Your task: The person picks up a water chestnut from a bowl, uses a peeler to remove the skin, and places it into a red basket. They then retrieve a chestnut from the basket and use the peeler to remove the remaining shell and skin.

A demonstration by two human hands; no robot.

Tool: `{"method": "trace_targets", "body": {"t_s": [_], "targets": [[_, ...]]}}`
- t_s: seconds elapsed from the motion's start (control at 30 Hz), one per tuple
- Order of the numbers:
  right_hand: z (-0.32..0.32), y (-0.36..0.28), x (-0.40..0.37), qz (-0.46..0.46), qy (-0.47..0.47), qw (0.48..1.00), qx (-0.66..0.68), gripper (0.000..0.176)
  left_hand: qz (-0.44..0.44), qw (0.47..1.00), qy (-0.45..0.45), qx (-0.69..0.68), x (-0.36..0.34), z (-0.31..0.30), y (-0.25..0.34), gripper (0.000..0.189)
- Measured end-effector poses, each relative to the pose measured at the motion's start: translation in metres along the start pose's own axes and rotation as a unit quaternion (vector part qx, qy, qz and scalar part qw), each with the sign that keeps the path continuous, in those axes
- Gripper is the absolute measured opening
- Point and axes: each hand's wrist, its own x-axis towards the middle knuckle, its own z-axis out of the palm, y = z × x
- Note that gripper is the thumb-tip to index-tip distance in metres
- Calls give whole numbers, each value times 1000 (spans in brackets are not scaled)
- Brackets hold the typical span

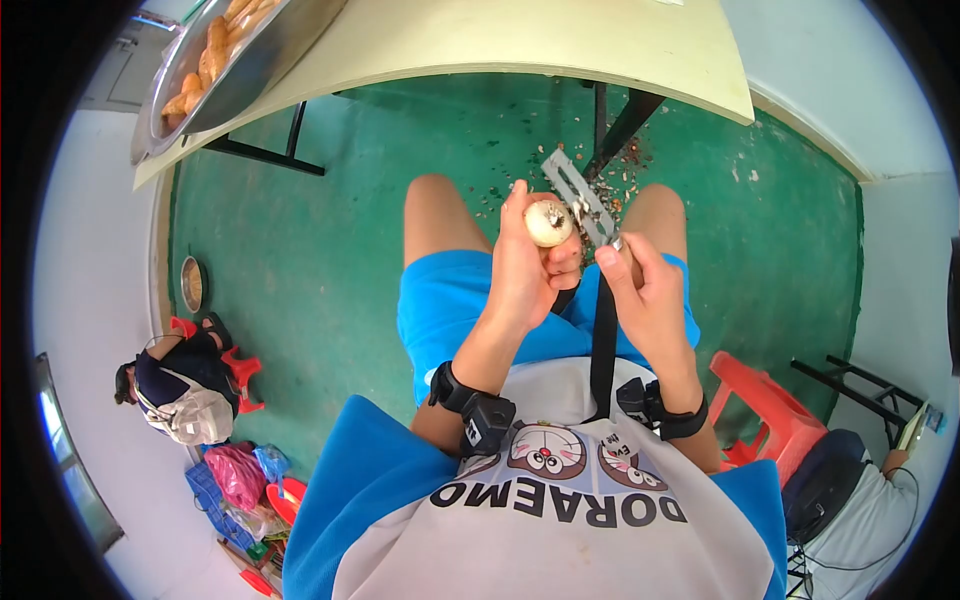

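Observation:
My left hand (530, 255) is closed around a pale, round-ended root vegetable (549, 223), peeled, with a dark rough spot on the end facing up. In my right hand (645, 290) is a flat metal peeler (582, 195) with a long slot, its handle mostly hidden by my fingers. The blade stands just right of the vegetable, tilted, with pale scraps on it. Both hands are above my lap, between my knees. Peelings (628, 180) lie scattered on the floor beyond the blade.
A pale table (480, 45) spans the front, with a metal bowl (285, 65) of brown-orange root vegetables (215, 50) at its left end. Left, a person (190, 390) sits on a red stool (243, 375) near a small bowl (193, 284). Another red stool (765, 415) stands right.

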Motion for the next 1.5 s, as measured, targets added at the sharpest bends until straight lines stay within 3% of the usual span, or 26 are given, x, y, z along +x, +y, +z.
{"method": "trace_targets", "body": {"t_s": [0.2,0.43,0.63,0.93,1.03,1.1,1.13,1.2,1.33,1.5], "targets": [[2,1,-10,-81,-28,993,-87,26,6,998,57,3,2,-1,0,29],[-2,2,-9,-106,-25,986,-124,27,19,999,38,10,1,-4,3,26],[-4,2,-6,-87,-47,983,-155,28,6,998,58,15,0,-3,2,30],[0,-1,-8,-12,-65,992,-107,29,63,996,60,28,6,-8,-5,30],[-1,1,-3,-12,-38,994,-101,30,49,997,57,19,0,1,-5,26],[-13,11,9,54,44,984,-165,29,22,995,56,80,-12,16,-13,28],[-20,11,11,51,42,984,-167,29,23,996,48,78,-10,11,-15,26],[-31,8,14,-10,117,991,-68,26,21,997,33,61,-4,0,-8,28],[-31,6,7,1,81,994,-78,24,-3,999,3,40,-4,4,-3,31],[-14,5,0,14,85,996,13,26,-5,1000,-8,7,0,-3,0,32]]}}
